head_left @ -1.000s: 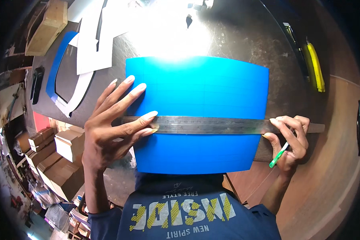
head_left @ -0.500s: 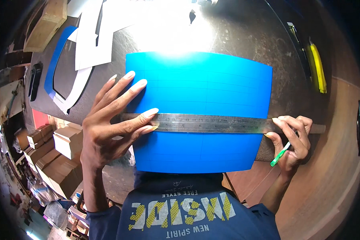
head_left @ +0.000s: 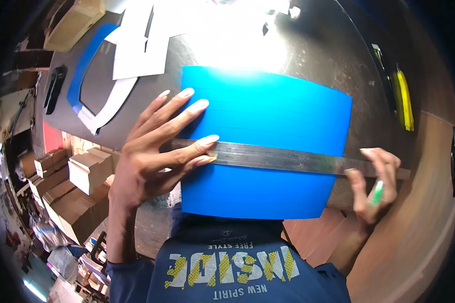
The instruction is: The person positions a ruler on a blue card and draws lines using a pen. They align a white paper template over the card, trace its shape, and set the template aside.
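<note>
A steel ruler lies across a blue sheet marked with faint thin lines, its right end reaching past the sheet's edge. My left hand is spread over the sheet's left side. Its thumb and a neighbouring finger rest on the ruler, while the other fingers stretch over the blue surface. At the ruler's right end, my right hand has its thumb by the lower edge and its bent fingers around the upper edge. A green-and-white pen, blurred, is tucked among those fingers.
A dark table carries white cut pieces, a curved blue-and-white strip and a black object at left. A yellow cutter knife lies far right. Cardboard boxes stand below the table's left edge.
My right hand's fingers have loosened from the ruler and spread apart, and the pen has swung more upright. Sheet, ruler and left hand appear farther right, partly because the view has shifted.
</note>
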Motion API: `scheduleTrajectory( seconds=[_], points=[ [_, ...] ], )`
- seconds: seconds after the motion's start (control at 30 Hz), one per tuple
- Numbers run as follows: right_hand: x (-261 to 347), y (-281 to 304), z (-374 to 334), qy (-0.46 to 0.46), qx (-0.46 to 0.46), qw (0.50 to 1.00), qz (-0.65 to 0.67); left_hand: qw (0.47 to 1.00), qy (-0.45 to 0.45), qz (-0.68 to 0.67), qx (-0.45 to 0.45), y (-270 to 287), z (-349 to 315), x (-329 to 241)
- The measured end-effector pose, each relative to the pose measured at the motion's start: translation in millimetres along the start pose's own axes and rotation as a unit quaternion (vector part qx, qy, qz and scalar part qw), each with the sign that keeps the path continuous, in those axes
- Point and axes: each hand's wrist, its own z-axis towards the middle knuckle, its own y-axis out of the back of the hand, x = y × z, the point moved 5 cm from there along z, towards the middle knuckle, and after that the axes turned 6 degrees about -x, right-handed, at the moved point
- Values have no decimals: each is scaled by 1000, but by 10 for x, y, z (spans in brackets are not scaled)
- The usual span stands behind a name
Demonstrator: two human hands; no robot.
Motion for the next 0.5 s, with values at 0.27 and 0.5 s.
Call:
scheduleTrajectory(
  seconds=[0.27,0.5],
  points=[
    [394,-392,349,-146,14,826,545,1000,-9,-23,-16,22,-4,3],
    [975,-1091,605,-49,150,890,429,998,-29,-40,-28,31,-3,19]
  ],
)
